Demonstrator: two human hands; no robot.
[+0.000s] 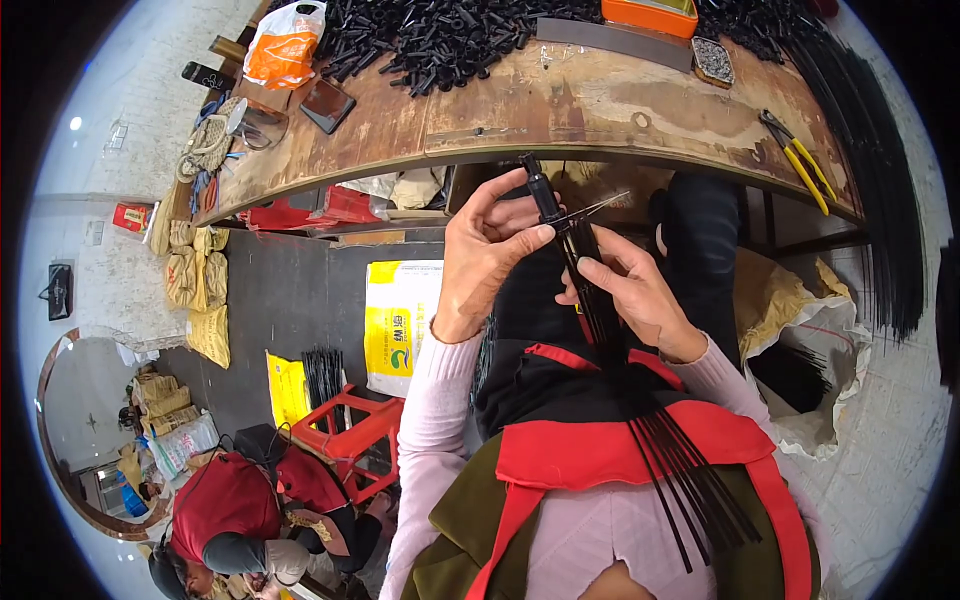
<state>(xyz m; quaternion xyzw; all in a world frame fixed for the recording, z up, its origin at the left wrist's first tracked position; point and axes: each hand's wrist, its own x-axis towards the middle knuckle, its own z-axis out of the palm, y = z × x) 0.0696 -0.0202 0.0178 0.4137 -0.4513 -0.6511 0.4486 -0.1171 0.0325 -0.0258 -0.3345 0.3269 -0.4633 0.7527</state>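
My left hand (478, 262) is closed around a slim black tubular fitting (541, 190), its thumb pressing near the lower end. Long thin black rods (690, 480) fan out from that end, run down over my lap and apron, and reach my chest. My right hand (640, 292) grips the bundle of rods just below the fitting, thumb on top and fingers partly hidden behind. A thin shiny wire (606, 204) sticks out to the right where the rods meet the fitting. Both hands are in front of the table's near edge.
On the wooden table (480, 110) lie a heap of black tubular parts (450, 45), yellow-handled pliers (798, 160), a phone (327, 105) and a tin of small metal bits (712, 62). More rods (880, 190) hang off its right end. Lower left, a co-worker (225, 505) bends beside a red stool (350, 440).
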